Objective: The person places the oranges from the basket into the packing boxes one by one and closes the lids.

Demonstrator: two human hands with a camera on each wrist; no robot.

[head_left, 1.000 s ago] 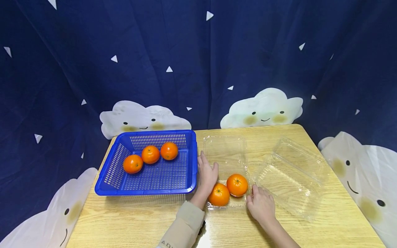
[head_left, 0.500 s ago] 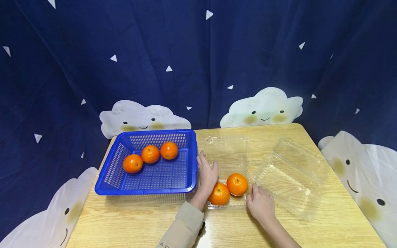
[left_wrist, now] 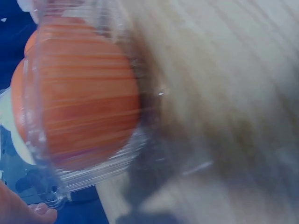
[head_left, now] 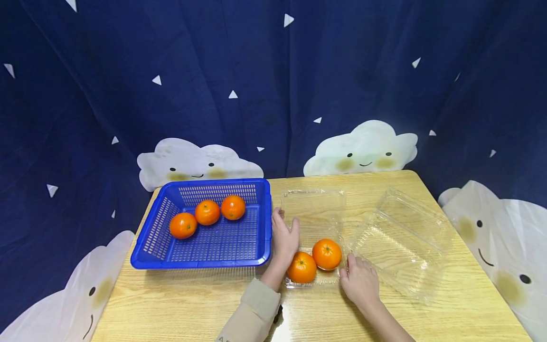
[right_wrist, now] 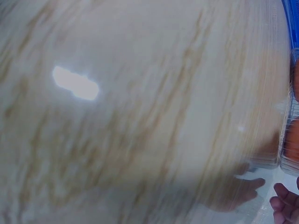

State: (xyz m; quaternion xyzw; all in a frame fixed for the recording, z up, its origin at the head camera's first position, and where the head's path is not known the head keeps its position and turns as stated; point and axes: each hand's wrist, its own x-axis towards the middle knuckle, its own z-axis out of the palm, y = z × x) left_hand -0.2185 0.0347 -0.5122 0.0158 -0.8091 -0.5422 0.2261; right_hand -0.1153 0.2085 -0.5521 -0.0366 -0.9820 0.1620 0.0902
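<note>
An open clear plastic clamshell box (head_left: 314, 213) lies on the table, its lid folded away at the back. Two oranges sit in its near half, a left orange (head_left: 301, 267) and a right orange (head_left: 326, 254). My left hand (head_left: 285, 240) reaches along the box's left side, fingertips at the lid's left edge. My right hand (head_left: 361, 280) is beside the right edge, index finger and thumb close to the rim. In the left wrist view, an orange (left_wrist: 84, 98) shows through the plastic wall. In the right wrist view, fingers (right_wrist: 280, 205) appear loosely bent near the box.
A blue plastic basket (head_left: 213, 263) with three oranges (head_left: 207, 213) stands left of the box. A second open clear clamshell box (head_left: 397, 247) lies at an angle on the right. All rest on a wooden table (head_left: 171, 304), with a dark blue curtain (head_left: 273, 85) behind.
The far edge of the box's lid has shifted slightly right and nearer. The left hand has moved only slightly; the right hand and the oranges stay put.
</note>
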